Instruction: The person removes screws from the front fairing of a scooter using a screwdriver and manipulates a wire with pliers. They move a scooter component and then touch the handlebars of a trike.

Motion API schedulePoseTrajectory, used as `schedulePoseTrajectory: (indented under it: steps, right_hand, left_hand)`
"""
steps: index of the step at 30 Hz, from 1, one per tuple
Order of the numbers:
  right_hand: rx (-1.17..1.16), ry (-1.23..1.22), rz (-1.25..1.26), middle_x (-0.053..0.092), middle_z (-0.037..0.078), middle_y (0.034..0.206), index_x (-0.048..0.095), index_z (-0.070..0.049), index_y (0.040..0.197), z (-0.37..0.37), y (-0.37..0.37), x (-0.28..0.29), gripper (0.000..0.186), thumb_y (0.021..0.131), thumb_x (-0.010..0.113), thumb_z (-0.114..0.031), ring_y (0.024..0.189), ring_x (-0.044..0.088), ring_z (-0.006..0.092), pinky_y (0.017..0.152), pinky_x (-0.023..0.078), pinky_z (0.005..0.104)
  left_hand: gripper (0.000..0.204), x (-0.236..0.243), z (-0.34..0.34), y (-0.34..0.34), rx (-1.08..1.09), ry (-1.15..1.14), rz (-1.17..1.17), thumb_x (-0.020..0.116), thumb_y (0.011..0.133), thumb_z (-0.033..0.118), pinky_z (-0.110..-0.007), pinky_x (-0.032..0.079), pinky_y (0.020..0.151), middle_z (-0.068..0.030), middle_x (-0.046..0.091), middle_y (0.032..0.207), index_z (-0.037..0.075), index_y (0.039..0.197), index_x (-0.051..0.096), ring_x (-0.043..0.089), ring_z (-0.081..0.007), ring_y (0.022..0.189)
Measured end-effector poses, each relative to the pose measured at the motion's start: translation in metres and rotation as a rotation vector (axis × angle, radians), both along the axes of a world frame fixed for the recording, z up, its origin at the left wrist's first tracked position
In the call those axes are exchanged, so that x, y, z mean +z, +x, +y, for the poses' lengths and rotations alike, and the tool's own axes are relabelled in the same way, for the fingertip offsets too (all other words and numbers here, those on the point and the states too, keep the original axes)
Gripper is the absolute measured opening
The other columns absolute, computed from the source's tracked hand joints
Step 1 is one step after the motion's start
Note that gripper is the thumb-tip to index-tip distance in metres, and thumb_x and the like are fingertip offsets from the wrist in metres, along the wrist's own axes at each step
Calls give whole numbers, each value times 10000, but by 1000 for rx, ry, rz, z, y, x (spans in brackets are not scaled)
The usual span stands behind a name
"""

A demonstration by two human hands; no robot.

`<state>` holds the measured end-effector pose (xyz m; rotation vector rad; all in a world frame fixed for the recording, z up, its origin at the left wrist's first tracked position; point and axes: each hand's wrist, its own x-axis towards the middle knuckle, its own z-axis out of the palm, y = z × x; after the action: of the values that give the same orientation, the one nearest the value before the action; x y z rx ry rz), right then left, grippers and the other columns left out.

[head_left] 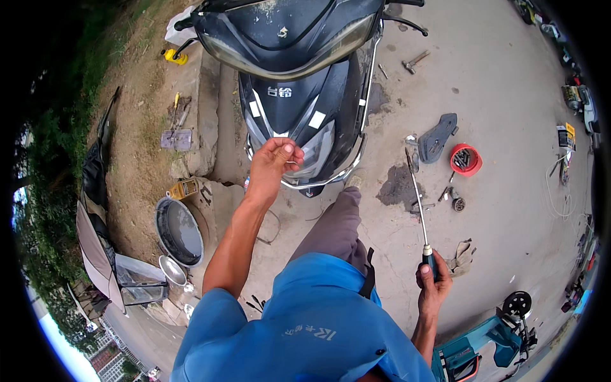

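Observation:
In front of me stands a dark scooter [296,102] with a metal tube guard round its lower front. My left hand [276,159] is raised over the front panel, thumb and fingers pinched on a small metal piece [293,162], too small to make out. Whether it touches the scooter I cannot tell. At my lower right, my right hand [433,279] grips the handle of a long screwdriver [418,204], its shaft pointing forward and slightly left over the pavement.
A red tub of parts [471,169], a dark plastic plate [433,140], a hammer [415,62] and gloves [461,258] lie on the right. Water-filled basin [181,232], yellow sprayer [175,56] and concrete kerb [207,127] are left. A teal scooter body [471,350] sits lower right.

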<state>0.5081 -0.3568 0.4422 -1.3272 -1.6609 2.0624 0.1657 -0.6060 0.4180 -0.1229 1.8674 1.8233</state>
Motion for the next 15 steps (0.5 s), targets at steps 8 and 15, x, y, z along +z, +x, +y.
schedulePoseTrajectory:
  steps: [8,15]
  right_hand:
    - [-157,-192,61,557,-20,777,610,20,1290,-105,32,-40,484,928,774,-257,635,481,50,531,344,201]
    - [-211,-311,66,546,-13,779,590,12,1277,-183,48,-48,411,962,721,-216,611,456,51,516,326,207]
  left_hand:
    - [169,25,-135,-4,112,-29,-55,450,943,30,-271,486,665,-22,571,798,36,1002,607,570,-134,717]
    - [107,40,-160,-17,-35,-231,-165,501,945,148,-260,351,563,29,459,722,78,899,568,452,-103,628]
